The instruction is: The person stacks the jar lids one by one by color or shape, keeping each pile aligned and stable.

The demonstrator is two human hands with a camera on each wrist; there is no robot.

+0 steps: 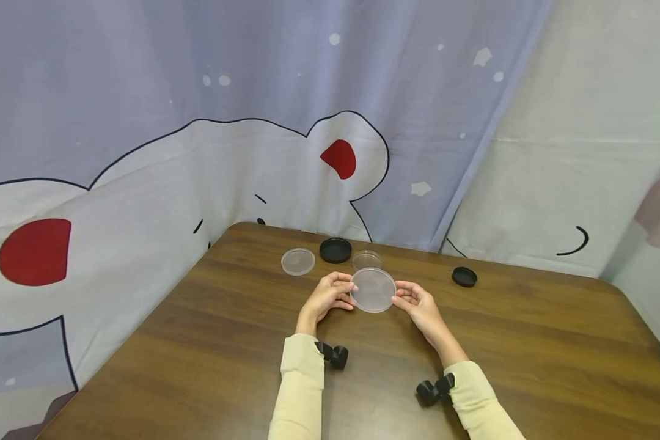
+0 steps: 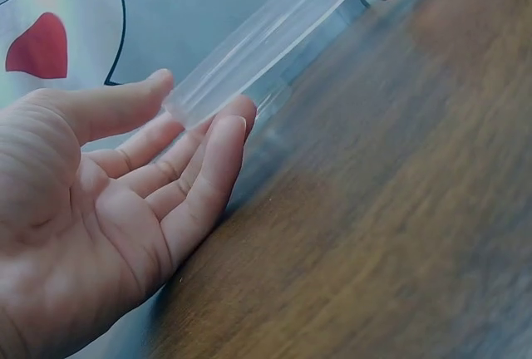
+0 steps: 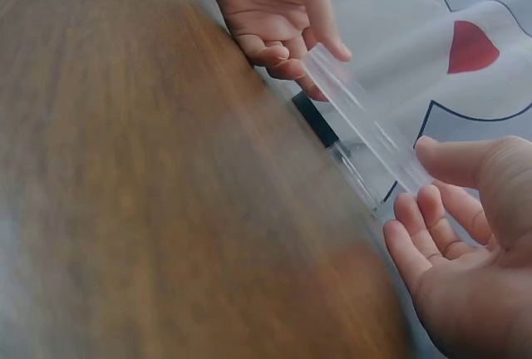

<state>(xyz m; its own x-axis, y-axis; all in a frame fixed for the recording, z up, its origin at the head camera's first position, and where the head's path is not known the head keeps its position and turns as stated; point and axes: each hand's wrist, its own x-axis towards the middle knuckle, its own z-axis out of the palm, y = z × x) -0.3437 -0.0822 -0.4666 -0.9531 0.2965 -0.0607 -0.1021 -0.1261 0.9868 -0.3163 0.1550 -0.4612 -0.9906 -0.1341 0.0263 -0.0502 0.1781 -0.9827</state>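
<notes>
- One clear, round, shallow plastic dish (image 1: 373, 290), held above the brown wood-grain table (image 1: 225, 348).
- Left hand (image 1: 328, 296) and right hand (image 1: 419, 307) apart, pinching its opposite edges.
- Behind: shallow round black dish (image 1: 335, 251), second clear round dish (image 1: 366, 259).

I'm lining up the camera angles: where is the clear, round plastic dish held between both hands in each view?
Head: the clear, round plastic dish is right of centre, below mid-height.
Left wrist: the dish, nearly edge-on, slants across the upper middle.
Right wrist: the dish, nearly edge-on, slants down rightward, right of centre.
Shared landmark: the brown wooden table.
</notes>
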